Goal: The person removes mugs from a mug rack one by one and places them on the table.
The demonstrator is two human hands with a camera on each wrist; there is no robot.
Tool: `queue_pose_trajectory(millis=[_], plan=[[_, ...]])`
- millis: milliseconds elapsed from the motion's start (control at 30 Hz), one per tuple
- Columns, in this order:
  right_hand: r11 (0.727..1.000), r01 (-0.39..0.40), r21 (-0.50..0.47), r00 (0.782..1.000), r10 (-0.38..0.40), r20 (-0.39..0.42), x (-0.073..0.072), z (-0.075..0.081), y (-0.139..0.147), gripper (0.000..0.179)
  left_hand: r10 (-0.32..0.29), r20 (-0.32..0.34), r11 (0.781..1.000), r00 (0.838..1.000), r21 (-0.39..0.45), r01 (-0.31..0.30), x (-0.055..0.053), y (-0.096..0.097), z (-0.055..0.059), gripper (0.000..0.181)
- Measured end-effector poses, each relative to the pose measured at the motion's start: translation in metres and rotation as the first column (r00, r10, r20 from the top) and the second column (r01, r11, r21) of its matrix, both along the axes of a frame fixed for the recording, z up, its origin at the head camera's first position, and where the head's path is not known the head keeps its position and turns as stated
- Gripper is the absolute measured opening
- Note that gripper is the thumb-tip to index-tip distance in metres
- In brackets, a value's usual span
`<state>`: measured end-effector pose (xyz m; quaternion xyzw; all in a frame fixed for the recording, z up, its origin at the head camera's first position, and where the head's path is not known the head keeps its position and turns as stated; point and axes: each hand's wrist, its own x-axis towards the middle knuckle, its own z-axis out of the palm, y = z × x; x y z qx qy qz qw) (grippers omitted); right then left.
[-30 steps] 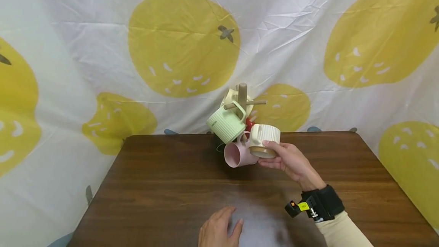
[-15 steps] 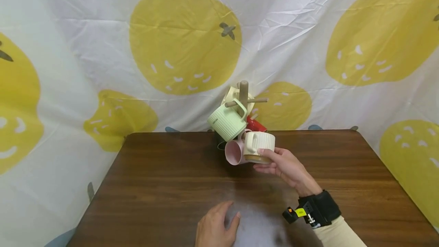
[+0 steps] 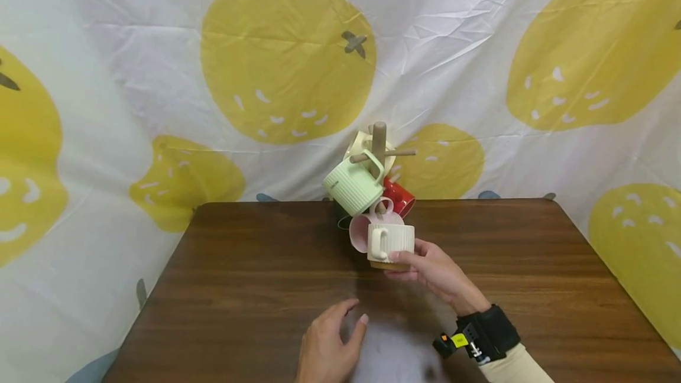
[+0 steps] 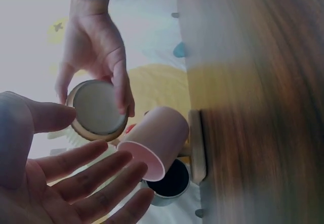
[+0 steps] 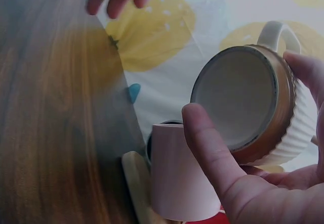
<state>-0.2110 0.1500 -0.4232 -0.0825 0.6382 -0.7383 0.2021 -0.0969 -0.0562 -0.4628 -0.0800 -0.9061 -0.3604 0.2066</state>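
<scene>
A white ribbed mug [image 3: 391,242] with a tan base is upright in my right hand [image 3: 438,273], thumb on its near side, its handle toward the left. The right wrist view shows the mug's round underside [image 5: 235,97] with fingers around it. My left hand [image 3: 330,341] is held above the table's front, fingers spread and holding nothing; in the left wrist view its fingers point toward the mug. Just behind the white mug, a pink mug [image 3: 359,233] hangs low on a wooden mug tree [image 3: 379,140]. A green ribbed mug [image 3: 353,188] hangs above it.
On the tree also hang a red mug [image 3: 400,197], a cream mug [image 3: 357,144] and a dark mug [image 4: 172,183]. One upper peg [image 3: 402,152] points right. The brown wooden table [image 3: 239,288] ends at a fruit-print cloth [image 3: 452,64] behind.
My right hand has carried the white mug down, left and nearer, away from the tree, uncovering the red mug. The left hand has risen slightly, its fingers still apart.
</scene>
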Motion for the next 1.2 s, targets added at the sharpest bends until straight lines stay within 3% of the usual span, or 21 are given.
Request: queue_pose_trajectory(millis=[167, 300, 567, 767, 867, 967, 1067, 1200], plan=[[0.999, -0.025, 0.040, 0.999, 0.026, -0.028, 0.004, -0.009, -0.002, 0.062, -0.023, 0.033, 0.997, 0.999, 0.074, 0.020, -0.002, -0.001, 0.008, 0.025], [0.997, -0.050, 0.062, 0.998, 0.052, -0.043, 0.007, -0.017, -0.005, 0.060, -0.076, 0.064, 0.982, 0.995, 0.177, 0.064, -0.004, -0.002, 0.013, 0.024], [0.985, -0.047, 0.165, 0.997, 0.057, -0.056, 0.014, -0.026, -0.012, 0.063, -0.165, 0.069, 0.918, 0.984, 0.374, 0.128, -0.009, -0.003, 0.021, 0.022], [0.976, -0.043, 0.215, 0.994, 0.063, -0.087, 0.017, -0.031, -0.016, 0.066, -0.187, 0.101, 0.875, 0.977, 0.469, 0.119, -0.012, -0.004, 0.026, 0.022], [0.978, -0.044, 0.206, 0.993, 0.066, -0.102, 0.017, -0.033, -0.017, 0.066, -0.202, 0.124, 0.843, 0.971, 0.528, 0.108, -0.013, -0.004, 0.028, 0.022], [0.980, -0.053, 0.192, 0.991, 0.076, -0.114, 0.019, -0.036, -0.019, 0.065, -0.237, 0.144, 0.795, 0.961, 0.598, 0.106, -0.012, -0.005, 0.029, 0.023], [0.979, -0.059, 0.196, 0.989, 0.083, -0.118, 0.022, -0.038, -0.021, 0.066, -0.269, 0.172, 0.750, 0.948, 0.655, 0.094, -0.012, -0.006, 0.028, 0.024], [0.976, -0.063, 0.209, 0.988, 0.091, -0.128, 0.024, -0.041, -0.022, 0.066, -0.307, 0.213, 0.707, 0.928, 0.704, 0.072, -0.013, -0.006, 0.026, 0.026]])
